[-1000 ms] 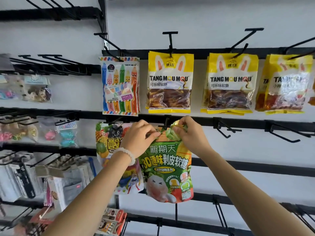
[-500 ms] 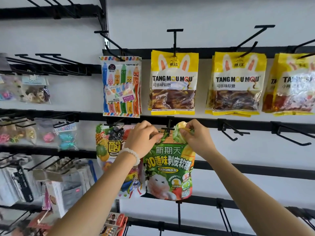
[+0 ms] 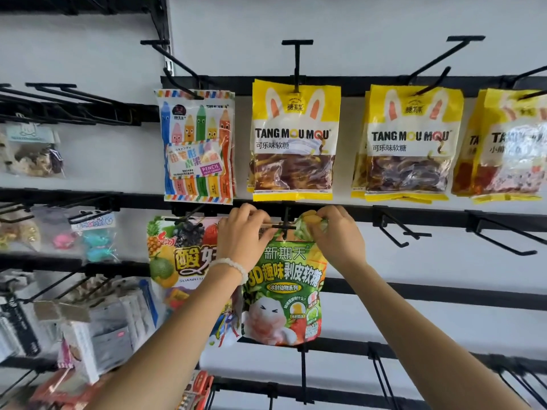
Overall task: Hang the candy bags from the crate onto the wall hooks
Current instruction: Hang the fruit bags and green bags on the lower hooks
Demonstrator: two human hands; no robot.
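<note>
While both hands pinch its top, the green candy bag (image 3: pixel 284 294) hangs at a black wall hook (image 3: pixel 285 226).

Biggest is the white wall (image 3: pixel 340 31) with its black rails (image 3: pixel 444 295). Next come the yellow candy bags (image 3: pixel 294 143) in the row above. Then the left hand (image 3: pixel 244 235), with a white bead bracelet (image 3: pixel 232 266), pinches the bag's top left, and the right hand (image 3: pixel 336 235) crumples the top right corner beside the hook.

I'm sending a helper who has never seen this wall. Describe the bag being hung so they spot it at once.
Find the row of yellow rabbit-ear bags on the white wall. Directly below, under the pencil candy bag and its yellow neighbour, both hands grip the top of the green bag at a black hook. Only it is green, with a white cartoon animal.
</note>
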